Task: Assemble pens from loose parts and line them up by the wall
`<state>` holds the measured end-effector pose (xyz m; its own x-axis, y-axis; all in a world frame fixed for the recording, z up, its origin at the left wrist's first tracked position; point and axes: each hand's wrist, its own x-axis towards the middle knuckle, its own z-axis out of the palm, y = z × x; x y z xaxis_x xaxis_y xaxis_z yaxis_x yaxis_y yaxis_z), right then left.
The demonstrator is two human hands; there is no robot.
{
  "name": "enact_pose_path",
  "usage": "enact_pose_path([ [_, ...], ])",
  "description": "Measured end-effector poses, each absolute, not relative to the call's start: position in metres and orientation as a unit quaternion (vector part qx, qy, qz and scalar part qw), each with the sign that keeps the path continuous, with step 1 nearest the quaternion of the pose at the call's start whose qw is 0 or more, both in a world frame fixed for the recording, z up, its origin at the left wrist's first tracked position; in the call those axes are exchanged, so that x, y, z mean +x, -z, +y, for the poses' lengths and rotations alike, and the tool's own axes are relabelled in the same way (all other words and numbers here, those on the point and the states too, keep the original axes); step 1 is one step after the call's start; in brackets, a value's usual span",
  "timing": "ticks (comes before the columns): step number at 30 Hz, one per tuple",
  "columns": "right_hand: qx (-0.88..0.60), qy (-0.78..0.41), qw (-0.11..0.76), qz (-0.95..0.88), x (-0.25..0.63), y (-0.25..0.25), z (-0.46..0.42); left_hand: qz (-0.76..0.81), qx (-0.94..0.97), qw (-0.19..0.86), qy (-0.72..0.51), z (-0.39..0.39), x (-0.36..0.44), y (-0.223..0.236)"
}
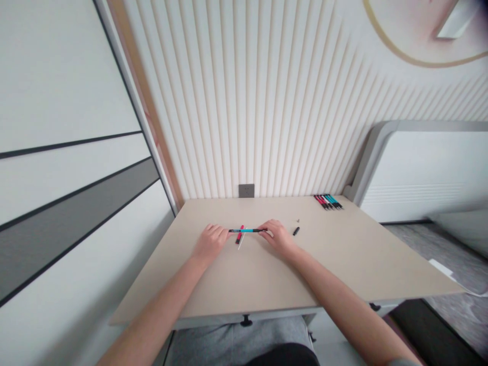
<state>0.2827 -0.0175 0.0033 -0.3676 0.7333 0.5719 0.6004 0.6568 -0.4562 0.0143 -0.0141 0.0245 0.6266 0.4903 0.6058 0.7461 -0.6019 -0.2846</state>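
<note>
A blue and black pen [247,231] lies level between my two hands, just above the table. My left hand [212,241] is closed on its left end, and my right hand [277,236] pinches its black right end. Behind and below the pen, a red and black pen barrel [238,238] rests on the table. Beside that barrel lies a thin white refill [242,240]. To the right of my right hand are a short black pen part [296,231] and a tiny piece [298,220], too small to make out.
Several red, white, black and blue pens [328,202] lie in a row at the back right of the beige table [244,284]. A ribbed wall with a dark socket [246,190] stands behind the table. A white cabinet [76,244] is at the left, a bed headboard [423,173] at the right.
</note>
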Motion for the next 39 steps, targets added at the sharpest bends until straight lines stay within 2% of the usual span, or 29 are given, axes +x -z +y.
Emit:
enact_pose_path([
  [7, -0.405, -0.086, 0.386, -0.824, 0.284, -0.004, -0.015, -0.376, -0.858, 0.214, 0.276, -0.012, 0.013, -0.025],
  [15, -0.390, -0.108, 0.376, -0.834, 0.285, -0.011, -0.018, -0.385, -0.857, 0.231, 0.254, -0.007, 0.011, -0.020],
  [27, -0.424, -0.116, 0.379, -0.814, 0.292, -0.004, -0.009, -0.379, -0.867, 0.198, 0.257, -0.007, 0.011, -0.020],
  [35, -0.409, -0.159, 0.338, -0.833, 0.293, -0.010, -0.018, -0.354, -0.887, 0.162, 0.248, -0.003, 0.005, -0.017],
  [39, -0.382, -0.126, 0.293, -0.867, 0.289, -0.013, -0.020, -0.358, -0.887, 0.162, 0.242, -0.002, 0.005, -0.017],
])
